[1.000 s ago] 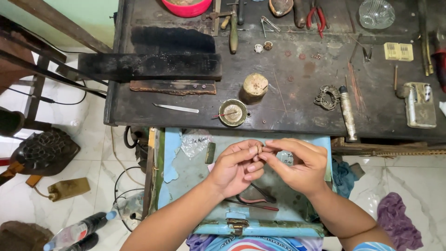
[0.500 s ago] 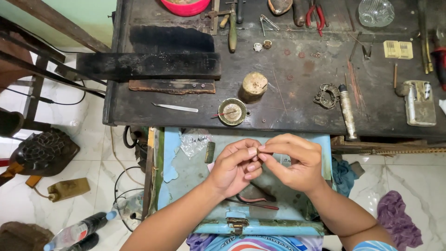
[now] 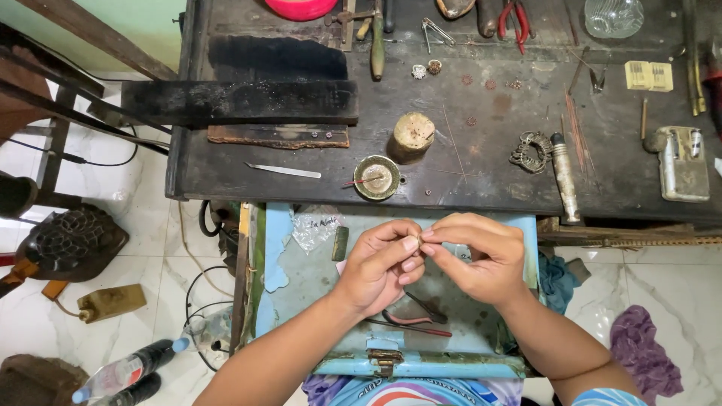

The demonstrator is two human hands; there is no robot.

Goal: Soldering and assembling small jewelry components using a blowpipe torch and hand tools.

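Observation:
My left hand (image 3: 380,265) and my right hand (image 3: 479,254) meet fingertip to fingertip over an open light-blue drawer (image 3: 286,301). Between the pinched fingers is a very small object, too tiny to make out. Pliers with red handles (image 3: 414,319) lie in the drawer under my left hand. A small clear plastic bag (image 3: 316,225) and a dark flat bar (image 3: 340,243) lie in the drawer to the left of my hands.
Beyond the drawer is a dark workbench (image 3: 481,158) with a round metal dish (image 3: 377,177), a wooden stump (image 3: 413,135), a thin metal blade (image 3: 283,171), a black slab (image 3: 241,101), a metal tube (image 3: 562,177), red-handled pliers (image 3: 511,16) and a grey lighter-like box (image 3: 681,162). Bottles (image 3: 120,372) lie on the tiled floor.
Both hands stay together over the drawer; only the fingertips shift slightly around the small object.

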